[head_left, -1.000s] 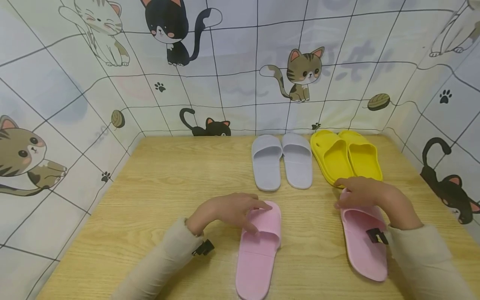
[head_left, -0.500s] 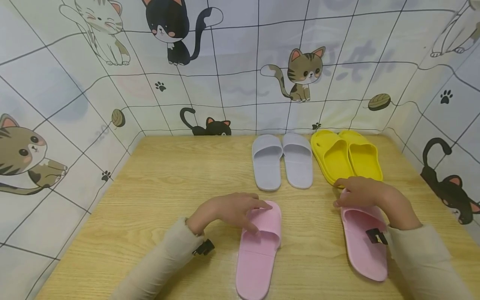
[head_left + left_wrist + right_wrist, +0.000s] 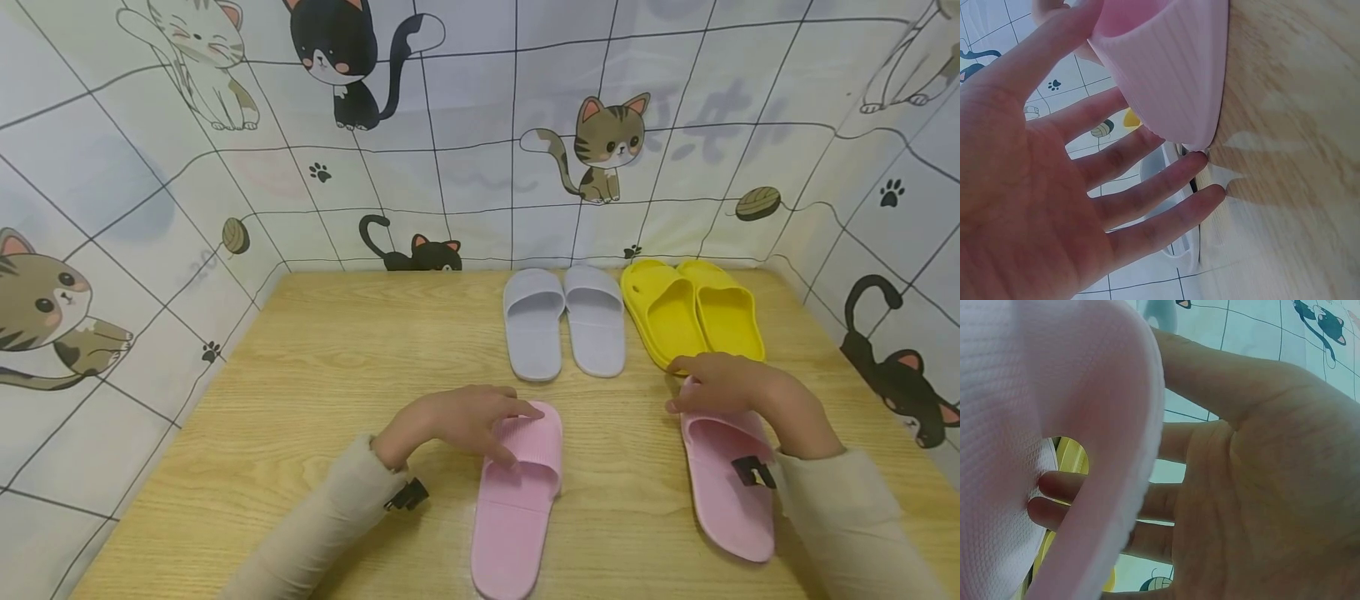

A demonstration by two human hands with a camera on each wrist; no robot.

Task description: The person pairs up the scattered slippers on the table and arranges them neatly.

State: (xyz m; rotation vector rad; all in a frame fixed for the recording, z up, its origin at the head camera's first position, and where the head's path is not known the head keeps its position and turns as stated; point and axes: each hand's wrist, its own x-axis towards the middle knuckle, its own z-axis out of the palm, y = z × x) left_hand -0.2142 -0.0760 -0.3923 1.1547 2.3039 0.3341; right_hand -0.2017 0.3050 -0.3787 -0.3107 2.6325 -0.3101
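My left hand (image 3: 457, 417) rests over the strap of one pink slipper (image 3: 512, 529), which lies on the wooden table. In the left wrist view, its fingers (image 3: 1154, 190) are spread and straight around the toe end, and the thumb meets the strap. To the right, a second pink slipper (image 3: 723, 492) lies slightly angled, its toe partly covered by my right hand (image 3: 723, 383). From the right wrist, the fingers (image 3: 1155, 503) stretch past the strap, two fingertips showing through the open toe, while the thumb's tip is hidden behind the strap.
Two pale grey slippers (image 3: 534, 342) stand side by side at the back of the table (image 3: 360, 350). Right of them is a yellow pair (image 3: 675, 321), close beyond my right hand. Cat-printed cloth walls (image 3: 465, 175) enclose the back and both sides.
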